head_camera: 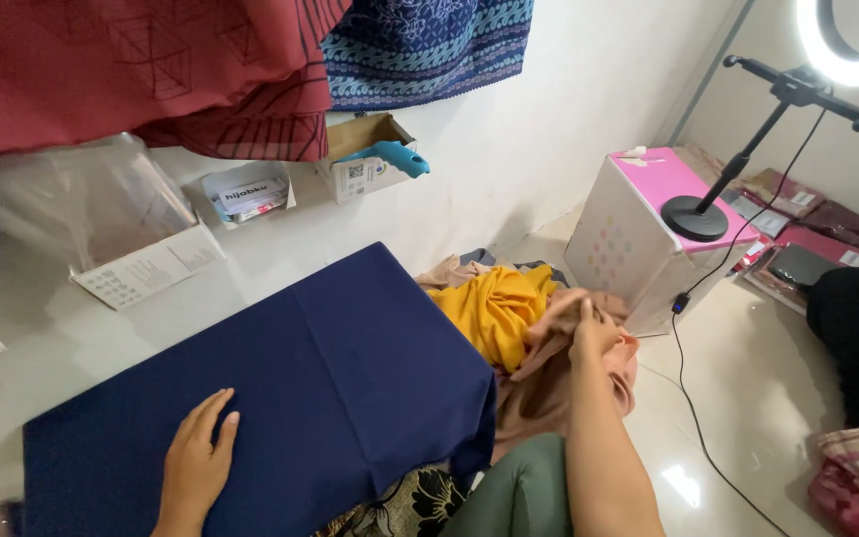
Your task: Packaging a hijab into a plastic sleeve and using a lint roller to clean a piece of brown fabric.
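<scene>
At the upper left of the frame a red patterned cloth [121,70] hangs down, with clear plastic packets [82,204] stacked against the white wall below it, out of the way of the work surface. Lower left, the left hand [198,463] lies flat and open, fingers spread, palm pressed on the navy blue folded cloth [300,388]; it grips nothing and seems to pin the fabric so it stays smooth. That cloth fills the lower middle of the frame, a neat rectangle with 1 crease line down its middle, plain and matte, its right edge draping over the low surface. Above it, 1 small cardboard box [365,159] holds a blue handled tool [395,156]. Right of centre, the right hand [579,323] is curled, fingers closed on a dusty-pink soft cloth [549,388] in a heap beside a mustard yellow crumpled cloth [494,308]. Further right stands a white box with a pink top [638,224] carrying a black ring-light stand [738,159]
</scene>
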